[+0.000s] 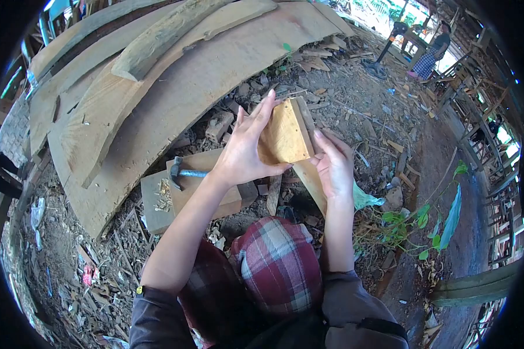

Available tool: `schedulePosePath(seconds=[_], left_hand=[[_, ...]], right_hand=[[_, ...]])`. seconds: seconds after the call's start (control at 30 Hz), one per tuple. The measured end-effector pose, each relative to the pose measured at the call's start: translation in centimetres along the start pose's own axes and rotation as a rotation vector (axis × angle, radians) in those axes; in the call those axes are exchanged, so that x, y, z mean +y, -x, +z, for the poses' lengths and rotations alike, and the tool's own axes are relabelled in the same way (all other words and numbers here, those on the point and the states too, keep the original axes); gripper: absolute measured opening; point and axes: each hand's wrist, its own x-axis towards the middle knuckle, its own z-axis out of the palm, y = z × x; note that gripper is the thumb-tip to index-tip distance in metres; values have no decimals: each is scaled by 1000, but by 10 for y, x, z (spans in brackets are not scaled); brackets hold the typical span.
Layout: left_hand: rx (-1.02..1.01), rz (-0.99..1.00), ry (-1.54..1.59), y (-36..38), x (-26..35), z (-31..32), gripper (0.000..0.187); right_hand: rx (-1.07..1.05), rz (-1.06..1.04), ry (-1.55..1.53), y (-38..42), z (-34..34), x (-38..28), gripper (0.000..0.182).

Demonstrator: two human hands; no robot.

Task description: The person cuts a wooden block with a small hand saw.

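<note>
Wooden box (284, 136), pale, one: we recorded it raised between two hands, ahead of the plaid-covered knees (282, 264), its dark-dotted edge running away from the body, far end leaning left. Left hand (245, 145): on the box's left, thumb and fingers spread wide about that side. Right hand (334, 166): nearer the dotted edge, seemingly pinching the near right corner. Hammer (193, 173): we listed it apart, on a wooden block (186, 199) left of the box.
</note>
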Motion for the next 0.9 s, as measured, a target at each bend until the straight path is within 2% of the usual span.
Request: schedulePosePath(seconds=[0.03,0.13,0.23,0.27,0.33,0.4,0.5,0.6,0.8,0.9], left_hand=[[4,17,-99,0,-1,0,125],[97,-60,-56,0,-8,5,122],[-55,-503,73,7,-32,13,114],[-142,-509,-63,15,-48,20,106],[-549,-681,-155,23,-51,17,100],[-1093,-629,-329,26,-51,11,100],[-1232,-633,-212,25,-45,19,94],[-1055,-577,-126,25,-34,17,96],[-1132,-609,-162,19,-22,7,91],[-1073,-567,-190,26,-30,17,88]], right_hand=[[-7,-9,-15,-2,0,1,28],[60,3,-185,-13,-15,13,25],[73,9,-529,-29,-34,28,27],[126,16,-645,-32,-38,29,28],[194,-37,-719,-42,-56,36,28],[268,-57,-810,-47,-68,36,25],[273,-91,-820,-48,-85,34,25],[322,-135,-826,-50,-96,30,25],[265,-156,-927,-45,-104,17,25],[192,-126,-991,-47,-114,18,24]])
